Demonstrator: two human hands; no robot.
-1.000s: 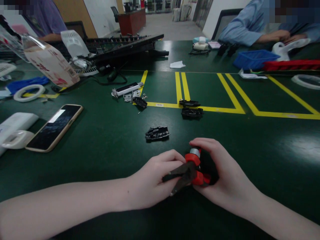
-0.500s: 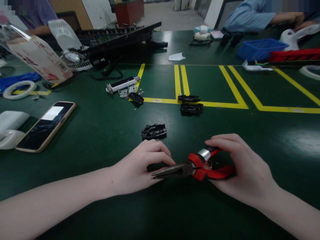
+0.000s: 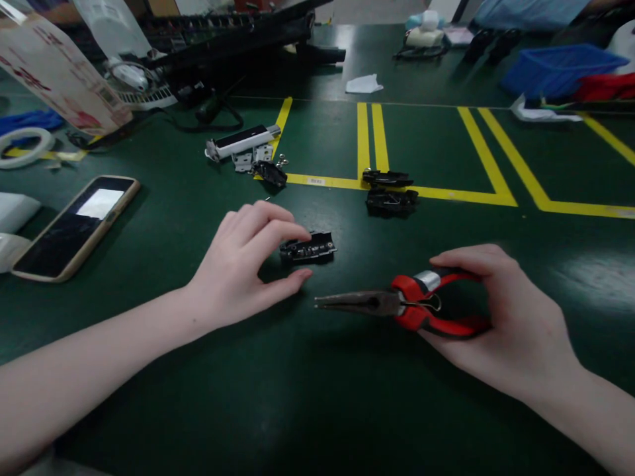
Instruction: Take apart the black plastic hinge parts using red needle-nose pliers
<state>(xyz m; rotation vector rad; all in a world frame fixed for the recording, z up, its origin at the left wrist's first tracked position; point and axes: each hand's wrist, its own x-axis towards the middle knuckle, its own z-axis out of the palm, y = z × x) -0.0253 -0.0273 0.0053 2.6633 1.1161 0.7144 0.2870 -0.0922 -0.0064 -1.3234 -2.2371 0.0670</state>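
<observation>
My right hand (image 3: 501, 317) grips the red handles of long-nose pliers (image 3: 397, 304), whose closed jaws point left just above the green table (image 3: 173, 370). My left hand (image 3: 248, 258) has its fingers curled and apart, fingertips at the left end of a small black plastic part (image 3: 308, 248) lying on the table; it holds nothing. Two more black parts (image 3: 389, 193) sit farther back on a yellow line.
A phone (image 3: 74, 226) lies at the left beside a white object (image 3: 12, 218). A white-and-black bar with small metal pieces (image 3: 245, 149) lies farther back, a tape roll (image 3: 24, 145) far left, a blue bin (image 3: 560, 69) back right, and a keyboard tray (image 3: 238, 36) at the back.
My left hand let go of the pliers and moved up-left to the black part. My right hand carried the pliers to the right, jaws now level and pointing left.
</observation>
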